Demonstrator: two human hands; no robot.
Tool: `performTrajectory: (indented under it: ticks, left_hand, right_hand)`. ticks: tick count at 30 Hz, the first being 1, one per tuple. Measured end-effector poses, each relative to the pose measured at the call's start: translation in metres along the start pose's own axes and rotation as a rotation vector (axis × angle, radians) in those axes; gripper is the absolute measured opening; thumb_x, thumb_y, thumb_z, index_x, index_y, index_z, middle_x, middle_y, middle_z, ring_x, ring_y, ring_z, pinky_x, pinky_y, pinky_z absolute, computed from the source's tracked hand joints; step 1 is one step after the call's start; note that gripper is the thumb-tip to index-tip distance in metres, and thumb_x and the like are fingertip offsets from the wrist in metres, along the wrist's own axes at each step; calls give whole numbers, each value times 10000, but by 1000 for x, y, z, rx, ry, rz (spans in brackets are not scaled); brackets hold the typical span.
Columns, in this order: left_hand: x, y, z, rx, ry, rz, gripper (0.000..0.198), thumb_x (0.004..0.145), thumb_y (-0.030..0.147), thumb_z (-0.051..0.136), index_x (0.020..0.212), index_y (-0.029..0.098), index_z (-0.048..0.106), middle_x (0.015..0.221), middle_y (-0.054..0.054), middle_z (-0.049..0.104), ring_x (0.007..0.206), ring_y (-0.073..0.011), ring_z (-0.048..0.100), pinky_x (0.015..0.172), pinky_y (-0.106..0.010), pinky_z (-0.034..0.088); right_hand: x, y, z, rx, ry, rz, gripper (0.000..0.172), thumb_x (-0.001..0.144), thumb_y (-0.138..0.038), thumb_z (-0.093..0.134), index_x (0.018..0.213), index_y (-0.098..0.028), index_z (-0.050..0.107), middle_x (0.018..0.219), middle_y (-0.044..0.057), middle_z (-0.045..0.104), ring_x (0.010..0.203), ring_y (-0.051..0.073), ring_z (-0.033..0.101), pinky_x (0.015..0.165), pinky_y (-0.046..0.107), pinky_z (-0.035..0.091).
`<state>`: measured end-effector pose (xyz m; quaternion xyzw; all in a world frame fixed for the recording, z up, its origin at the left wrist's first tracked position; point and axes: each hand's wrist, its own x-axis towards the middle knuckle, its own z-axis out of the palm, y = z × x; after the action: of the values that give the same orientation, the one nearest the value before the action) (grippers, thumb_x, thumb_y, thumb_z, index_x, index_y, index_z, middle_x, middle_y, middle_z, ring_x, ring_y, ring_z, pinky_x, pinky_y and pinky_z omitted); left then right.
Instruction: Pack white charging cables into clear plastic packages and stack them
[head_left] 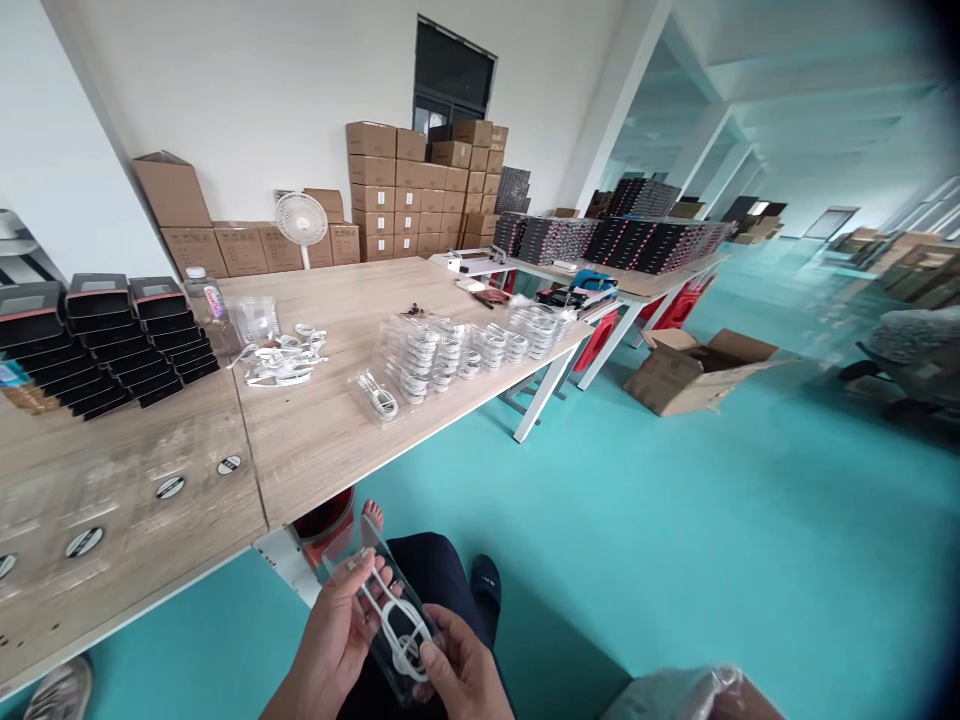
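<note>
A coiled white cable lies in a clear plastic tray above my lap. My left hand grips the cable's upper end and the tray's left side, thumb on top. On the lower right, my right hand holds the tray with its thumb pressed on the coil. Several packed cables in clear trays stand stacked along the table's front edge, with one packed cable lying apart at their left. Loose white cables lie in a heap farther left.
The wooden table spans the left. Black boxes, a bottle and clear sleeves with round labels are on it. A fan stands behind. An open carton sits on the floor; a plastic-lined box is near my right.
</note>
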<state>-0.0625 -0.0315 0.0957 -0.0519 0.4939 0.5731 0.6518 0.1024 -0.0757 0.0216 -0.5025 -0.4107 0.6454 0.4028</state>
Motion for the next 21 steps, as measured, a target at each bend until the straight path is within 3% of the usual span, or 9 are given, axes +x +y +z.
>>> performTrajectory:
  ticks: [4,11,14,17,21]
  left_hand:
    - [3,5,-2,22,6,-7,78,873,141,696,908,146,627,776,-30,698,653,-159,708,648,-330,641]
    - [10,5,-7,43,-61,-20,106,841,145,737,894,167,648,797,-24,710,718,-155,720,675,-306,622]
    - [12,2,-13,72,-88,31,137,811,164,772,871,173,649,781,-19,709,721,-156,714,692,-304,609]
    - [10,-1,-16,135,-122,46,211,730,204,846,822,174,658,755,-23,717,707,-164,707,677,-296,585]
    - [2,-7,-15,272,-279,80,269,664,314,889,760,176,678,732,-27,728,690,-170,692,637,-274,538]
  right_hand:
    - [1,-6,4,-24,-65,16,768,716,-733,707,1231,-177,580,733,-16,585,554,171,628,602,341,528]
    - [8,6,27,-89,136,-2,764,726,-783,639,1183,-171,637,660,-32,539,435,107,478,482,295,485]
    - [5,-3,26,-94,-7,-4,714,736,-762,648,1141,-174,663,660,-29,558,486,119,507,528,294,502]
    - [3,-24,18,-115,-184,-38,658,721,-712,707,1107,-179,690,760,21,664,672,180,612,660,318,532]
    - [8,-50,11,-252,-154,-109,564,777,-647,687,1095,-181,711,827,37,705,768,202,631,727,319,516]
